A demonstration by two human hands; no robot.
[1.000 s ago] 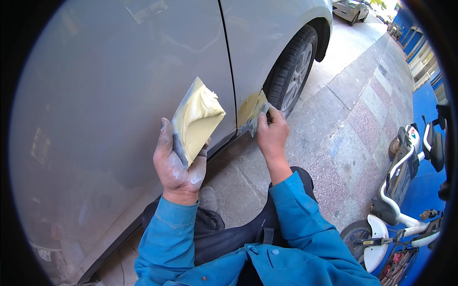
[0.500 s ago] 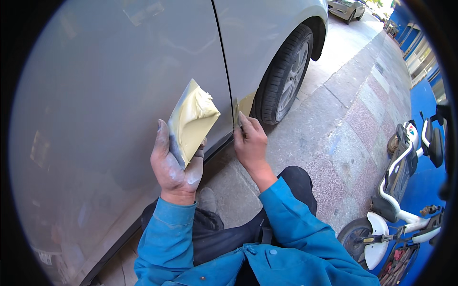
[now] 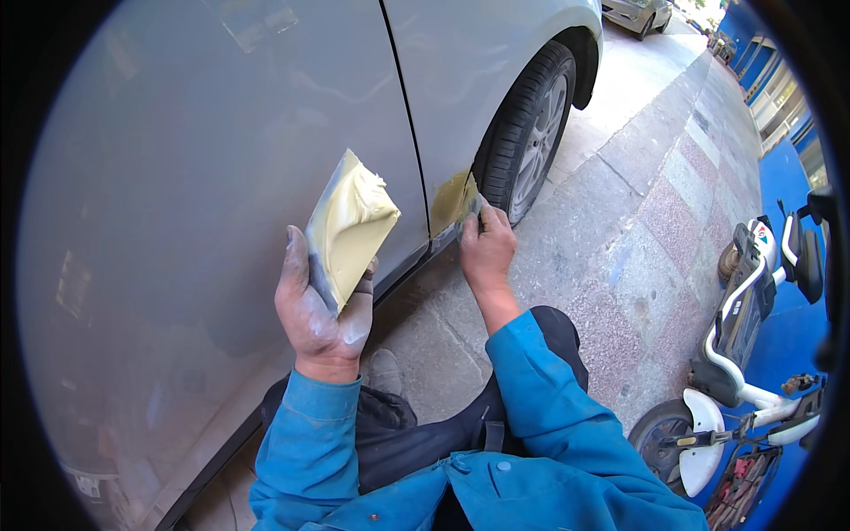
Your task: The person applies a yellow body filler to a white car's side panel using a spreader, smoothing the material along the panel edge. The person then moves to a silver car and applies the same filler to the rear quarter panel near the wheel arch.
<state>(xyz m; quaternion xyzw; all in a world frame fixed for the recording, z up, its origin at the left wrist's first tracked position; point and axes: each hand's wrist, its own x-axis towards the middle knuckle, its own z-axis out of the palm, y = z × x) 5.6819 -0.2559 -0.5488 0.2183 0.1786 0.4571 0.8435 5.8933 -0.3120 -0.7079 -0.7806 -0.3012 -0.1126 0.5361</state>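
My left hand (image 3: 319,320) is closed round a flat putty board (image 3: 318,265), tilted up in front of the car door. A thick heap of pale yellow putty (image 3: 361,232) covers most of the board. My right hand (image 3: 490,255) pinches a thin putty scraper (image 3: 470,196), mostly hidden by the fingers. Its blade is at the lower fender, close to the front tyre. Just left of the blade, a yellowish putty patch (image 3: 446,202) lies on the fender beside the door seam. Pale dust marks the left thumb and palm.
The silver-grey car (image 3: 221,159) fills the left side, its front wheel (image 3: 534,133) just beyond my right hand. Paving (image 3: 637,265) stretches to the right. A white and black scooter (image 3: 739,345) stands by a blue wall. Another car (image 3: 639,12) is far off.
My right hand and the scraper have moved right, from the door seam toward the tyre, uncovering more of the yellowish patch. My left hand holds the putty board almost where it was.
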